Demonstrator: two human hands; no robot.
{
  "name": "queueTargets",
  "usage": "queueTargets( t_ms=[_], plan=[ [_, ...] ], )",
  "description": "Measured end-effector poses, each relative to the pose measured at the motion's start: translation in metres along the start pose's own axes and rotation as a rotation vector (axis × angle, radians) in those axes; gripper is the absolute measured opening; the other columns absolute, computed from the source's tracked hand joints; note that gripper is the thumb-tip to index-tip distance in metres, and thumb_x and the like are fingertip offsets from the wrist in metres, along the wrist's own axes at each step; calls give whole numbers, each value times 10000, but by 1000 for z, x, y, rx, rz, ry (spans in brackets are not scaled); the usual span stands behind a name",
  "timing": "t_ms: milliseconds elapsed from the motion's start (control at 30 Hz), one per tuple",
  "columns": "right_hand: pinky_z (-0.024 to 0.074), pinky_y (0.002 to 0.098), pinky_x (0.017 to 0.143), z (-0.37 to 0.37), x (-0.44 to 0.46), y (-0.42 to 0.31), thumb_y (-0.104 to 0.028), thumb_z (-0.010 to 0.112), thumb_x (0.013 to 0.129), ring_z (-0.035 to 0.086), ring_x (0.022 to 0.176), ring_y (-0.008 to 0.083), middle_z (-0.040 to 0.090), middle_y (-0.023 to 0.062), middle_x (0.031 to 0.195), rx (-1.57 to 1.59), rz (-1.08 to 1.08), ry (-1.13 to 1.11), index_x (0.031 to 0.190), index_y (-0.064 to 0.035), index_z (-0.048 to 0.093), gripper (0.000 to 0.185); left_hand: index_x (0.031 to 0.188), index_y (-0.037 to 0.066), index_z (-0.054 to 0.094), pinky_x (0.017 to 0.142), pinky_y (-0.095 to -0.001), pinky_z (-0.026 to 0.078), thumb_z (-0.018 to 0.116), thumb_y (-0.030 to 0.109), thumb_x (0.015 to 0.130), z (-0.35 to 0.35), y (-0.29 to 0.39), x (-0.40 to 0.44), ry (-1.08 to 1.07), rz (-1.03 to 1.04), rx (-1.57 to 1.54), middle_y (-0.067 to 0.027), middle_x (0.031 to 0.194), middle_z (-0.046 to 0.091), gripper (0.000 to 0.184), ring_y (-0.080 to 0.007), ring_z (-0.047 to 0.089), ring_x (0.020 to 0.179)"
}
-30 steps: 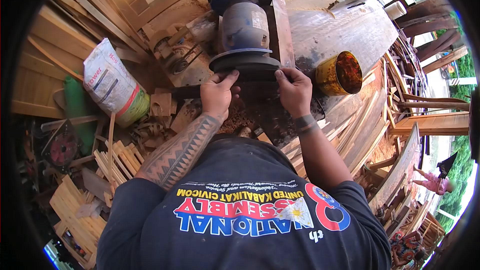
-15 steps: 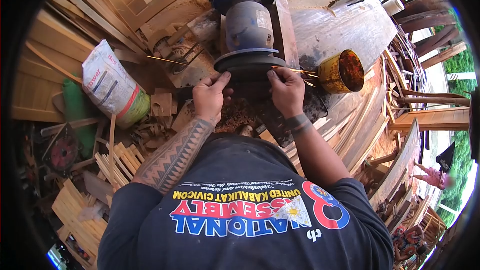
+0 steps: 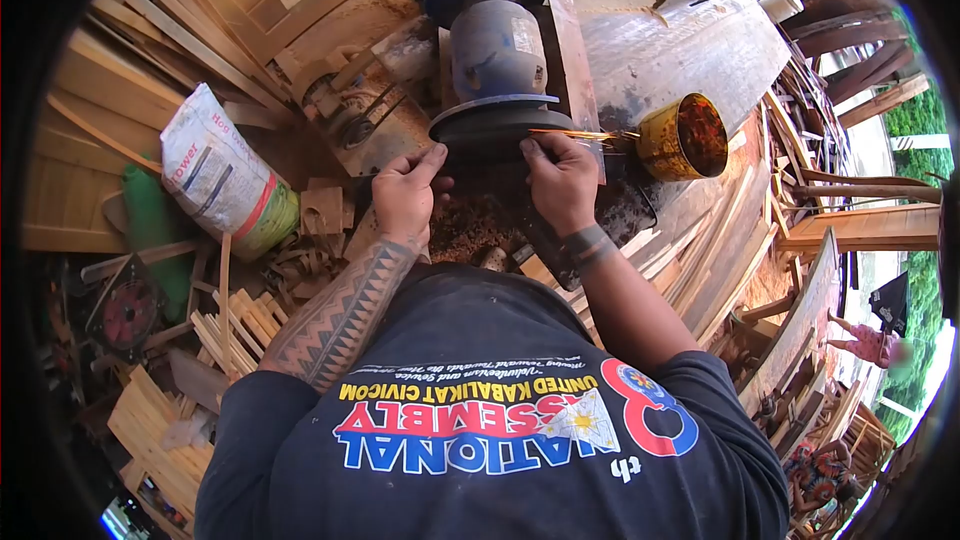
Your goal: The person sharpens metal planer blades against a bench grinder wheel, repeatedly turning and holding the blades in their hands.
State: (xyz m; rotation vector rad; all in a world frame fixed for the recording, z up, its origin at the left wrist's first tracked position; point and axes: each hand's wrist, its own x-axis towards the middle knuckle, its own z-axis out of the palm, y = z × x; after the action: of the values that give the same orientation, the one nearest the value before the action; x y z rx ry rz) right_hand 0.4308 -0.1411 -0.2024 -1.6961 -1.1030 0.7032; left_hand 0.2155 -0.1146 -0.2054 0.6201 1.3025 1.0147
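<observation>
A bench grinder (image 3: 495,58) with a blue-grey motor body stands ahead of me, its near grinding wheel (image 3: 485,125) facing my hands. My left hand (image 3: 404,198) pinches thumb against fingers at the wheel's left side. My right hand (image 3: 562,185) pinches in the same way at its right side. Between them spans a dark flat metal piece (image 3: 485,154), hard to make out against the dark wheel. Orange sparks (image 3: 585,135) stream right from beside my right thumb, towards a yellow can (image 3: 660,145) with a rusty-looking inside.
A white feed sack (image 3: 215,175) leans at the left among wood offcuts (image 3: 240,325). Long wooden strips (image 3: 715,240) lie at the right. A metal-topped surface (image 3: 690,50) extends behind the can. Two people are in the right background, one in pink clothing (image 3: 868,345).
Both hands have shifted left along the wheel, still pinching. The sparks now leave nearer the wheel's right part in a denser stream; the stray streak at the left is gone.
</observation>
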Motion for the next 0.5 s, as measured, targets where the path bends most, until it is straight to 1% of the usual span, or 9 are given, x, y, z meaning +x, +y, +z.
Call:
queueTargets(
  t_ms=[133, 233, 300, 333, 433, 500],
  plan=[
    [529, 338, 653, -2, -1, -3, -180, 821, 964, 669, 643, 134, 725, 98, 713, 25, 27, 23, 1050, -14, 819, 187, 1133, 55, 748, 620, -306, 567, 837, 278, 1005, 3, 1, -1, -11, -9, 10, -11, 988, 759, 272, -143, 726, 756],
    [527, 323, 631, -12, 1, 1, -181, 821, 973, 669, 628, 115, 728, 78, 710, 33, 40, 55, 1054, -15, 821, 185, 1044, 42, 778, 557, -278, 554, 871, 264, 978, 19, 1, -4, -12, 6, -24, -14, 889, 755, 249, -126, 718, 696],
    [524, 311, 611, -24, 4, 5, -183, 821, 979, 670, 615, 103, 734, 65, 716, 60, 64, 69, 1058, -15, 822, 185, 1084, 34, 760, 582, -292, 565, 847, 266, 999, 29, -1, -4, -45, -2, 1, -25, 929, 757, 262, -138, 722, 718],
    [524, 289, 589, -29, 6, 6, -186, 819, 989, 672, 603, 88, 746, 52, 739, 59, 63, 68, 1063, -9, 822, 192, 1104, 29, 751, 594, -299, 570, 836, 267, 1009, 34, -2, -4, -60, -4, 15, -31, 949, 758, 269, -144, 724, 729],
    [527, 278, 584, -43, 12, 16, -188, 815, 996, 673, 609, 81, 752, 37, 755, 140, 82, 71, 1063, -1, 822, 198, 1013, 48, 769, 550, -282, 557, 877, 247, 972, 51, -6, -5, -96, -1, -34, -13, 872, 740, 231, -128, 711, 689],
    [521, 259, 576, -50, 14, 17, -169, 806, 1009, 657, 614, 71, 742, 14, 780, 148, 68, 70, 1070, 11, 815, 191, 1008, 50, 770, 546, -286, 557, 869, 242, 978, 61, -9, -7, -83, -10, -40, -9, 871, 738, 218, -127, 707, 685]
  ],
)
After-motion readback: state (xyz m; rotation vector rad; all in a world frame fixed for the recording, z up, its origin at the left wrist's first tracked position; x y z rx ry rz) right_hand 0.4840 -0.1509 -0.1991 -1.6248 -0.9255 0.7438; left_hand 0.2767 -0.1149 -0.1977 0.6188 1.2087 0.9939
